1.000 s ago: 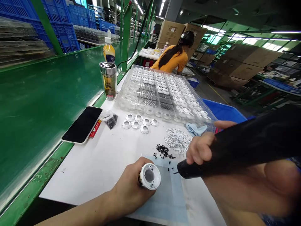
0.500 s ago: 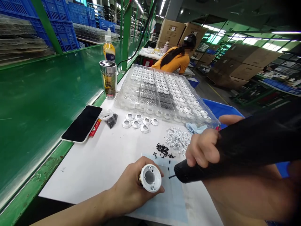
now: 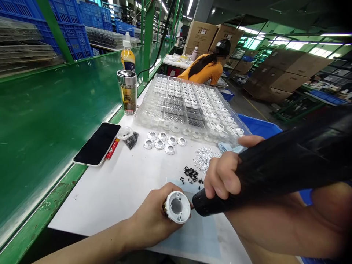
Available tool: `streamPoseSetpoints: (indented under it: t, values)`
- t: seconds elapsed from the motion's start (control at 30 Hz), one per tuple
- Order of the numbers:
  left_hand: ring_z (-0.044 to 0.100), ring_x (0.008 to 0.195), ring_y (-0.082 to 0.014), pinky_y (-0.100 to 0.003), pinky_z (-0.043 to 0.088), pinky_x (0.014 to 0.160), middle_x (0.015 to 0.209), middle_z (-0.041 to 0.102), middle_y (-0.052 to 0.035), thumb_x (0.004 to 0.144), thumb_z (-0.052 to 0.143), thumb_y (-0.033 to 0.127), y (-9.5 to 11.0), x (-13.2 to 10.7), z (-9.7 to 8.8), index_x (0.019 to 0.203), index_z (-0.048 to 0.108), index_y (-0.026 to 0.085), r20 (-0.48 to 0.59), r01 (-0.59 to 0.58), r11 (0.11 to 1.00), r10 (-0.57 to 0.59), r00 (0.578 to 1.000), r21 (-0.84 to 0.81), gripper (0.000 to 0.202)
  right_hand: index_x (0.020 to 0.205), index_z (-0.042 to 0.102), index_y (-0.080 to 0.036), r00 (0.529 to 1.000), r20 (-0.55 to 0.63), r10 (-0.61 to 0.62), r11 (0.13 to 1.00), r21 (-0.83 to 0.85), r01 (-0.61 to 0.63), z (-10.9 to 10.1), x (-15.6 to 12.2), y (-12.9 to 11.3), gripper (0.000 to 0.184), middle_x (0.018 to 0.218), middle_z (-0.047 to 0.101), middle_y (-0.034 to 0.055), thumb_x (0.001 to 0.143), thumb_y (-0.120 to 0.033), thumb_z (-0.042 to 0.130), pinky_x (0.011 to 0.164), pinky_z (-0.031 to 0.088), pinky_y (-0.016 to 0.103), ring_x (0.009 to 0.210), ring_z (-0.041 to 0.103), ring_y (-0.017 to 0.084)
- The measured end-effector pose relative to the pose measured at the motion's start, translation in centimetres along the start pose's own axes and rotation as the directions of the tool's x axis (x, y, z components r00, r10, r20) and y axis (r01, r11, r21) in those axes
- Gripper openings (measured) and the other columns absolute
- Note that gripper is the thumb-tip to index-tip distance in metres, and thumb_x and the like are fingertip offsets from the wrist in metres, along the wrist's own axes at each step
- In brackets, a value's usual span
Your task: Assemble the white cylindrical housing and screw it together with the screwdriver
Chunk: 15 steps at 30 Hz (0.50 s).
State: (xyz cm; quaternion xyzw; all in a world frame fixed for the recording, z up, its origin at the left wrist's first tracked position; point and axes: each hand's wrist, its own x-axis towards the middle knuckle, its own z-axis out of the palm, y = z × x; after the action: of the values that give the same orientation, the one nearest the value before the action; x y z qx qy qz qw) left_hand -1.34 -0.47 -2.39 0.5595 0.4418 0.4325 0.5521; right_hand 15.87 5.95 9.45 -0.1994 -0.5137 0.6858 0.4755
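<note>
My left hand (image 3: 154, 216) is wrapped round a white cylindrical housing (image 3: 178, 207), its hollow end facing up toward me. Small screw holes show inside the rim. My right hand (image 3: 222, 176) grips a black electric screwdriver (image 3: 264, 176), which slants in from the right. Its nose sits just beside the housing's right side; the bit's tip is hidden there by the housing and fingers. Beyond the hands lie a pile of black screws (image 3: 191, 173) and a heap of white screws (image 3: 205, 158). Several silver-white rings (image 3: 160, 144) rest farther back. A pale blue sheet (image 3: 198, 238) lies under the hands.
A clear compartment tray (image 3: 176, 117) with white parts stands at the back. On the left are a phone (image 3: 97, 143), a small bag of black bits (image 3: 132, 140), a glass tumbler (image 3: 128, 93) and a yellow bottle (image 3: 128, 58). A person in orange (image 3: 203, 68) sits beyond.
My right hand has brought the screwdriver left, closing the gap to the housing. The housing in my left hand has stayed almost in place.
</note>
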Motion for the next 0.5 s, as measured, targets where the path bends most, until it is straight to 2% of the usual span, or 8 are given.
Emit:
streamPoseSetpoints:
  t: [0.2,0.37,0.5]
  values:
    - [0.058,0.072,-0.0139,-0.023,0.046,0.066,0.086,0.069,0.0018,0.082,0.072,0.014,-0.3,0.0,-0.1,0.099,0.059,0.021,-0.014,0.013,0.999,-0.012,1.0,0.045,0.023,0.117,0.074,-0.028,0.996,-0.078,-0.035,0.999,0.014,0.037,0.7,0.2,0.4,0.04,0.07,0.062,0.0087,0.095,-0.057,0.057,0.058,0.05,0.041,0.063,0.056,0.025]
    - [0.058,0.07,-0.0134,-0.024,0.045,0.066,0.086,0.07,0.0018,0.082,0.072,0.012,-0.4,0.1,-0.5,0.097,0.059,0.021,0.03,-0.053,0.995,0.051,0.998,0.081,0.022,0.12,0.072,-0.029,0.996,-0.076,-0.052,0.998,0.016,0.053,0.5,-0.1,1.2,0.044,0.072,0.062,0.0076,0.094,-0.06,0.058,0.06,0.05,0.041,0.064,0.056,0.025]
    - [0.06,0.072,-0.0154,-0.026,0.047,0.068,0.086,0.07,0.0015,0.083,0.076,0.017,0.2,0.4,-0.8,0.098,0.059,0.021,0.004,-0.006,0.996,0.006,1.0,0.087,0.023,0.124,0.069,-0.03,0.998,-0.045,-0.045,0.999,0.004,0.046,0.1,0.0,1.2,0.047,0.074,0.063,0.0062,0.091,-0.063,0.063,0.061,0.051,0.041,0.065,0.056,0.024]
